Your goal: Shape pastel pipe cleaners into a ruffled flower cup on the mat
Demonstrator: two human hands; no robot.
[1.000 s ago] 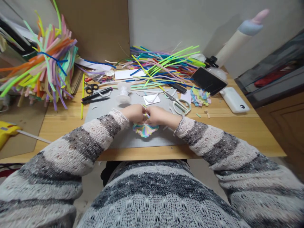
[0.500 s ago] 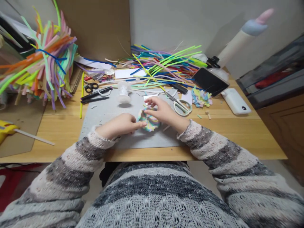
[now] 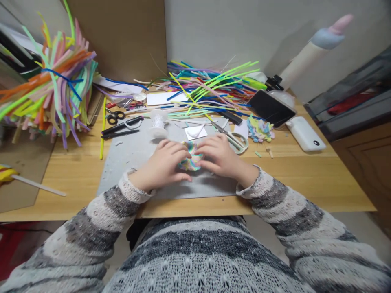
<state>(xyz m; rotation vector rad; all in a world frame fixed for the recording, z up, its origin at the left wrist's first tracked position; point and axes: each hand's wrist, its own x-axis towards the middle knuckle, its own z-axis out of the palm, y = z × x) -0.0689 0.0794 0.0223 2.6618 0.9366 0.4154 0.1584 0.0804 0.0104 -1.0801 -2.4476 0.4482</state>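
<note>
A pastel multicoloured fuzzy round piece [image 3: 191, 160] lies on the grey mat [image 3: 122, 175], between my hands. My left hand [image 3: 168, 162] is at its left side, fingers bent over the edge and thumb stretched out below. From the right, my right hand [image 3: 218, 156] touches the piece with spread, curved fingers. Just beyond them are a white card [image 3: 196, 132] with a pale curved strip on it, a clear spool [image 3: 158, 124] and pale-handled scissors [image 3: 238, 142].
Pipe cleaners [image 3: 214, 85] are heaped along the back, and a large bundle [image 3: 58, 85] stands at left. A phone [image 3: 271, 108], a white device [image 3: 306, 133] and a pastel fuzzy pile [image 3: 259, 128] are at right. Black pens [image 3: 122, 127] and a yellow glue gun [image 3: 6, 174] lie at left.
Both hands have turned palm-down around the round piece, and their fingers have spread over its sides. The white card is now uncovered. The view has shifted slightly.
</note>
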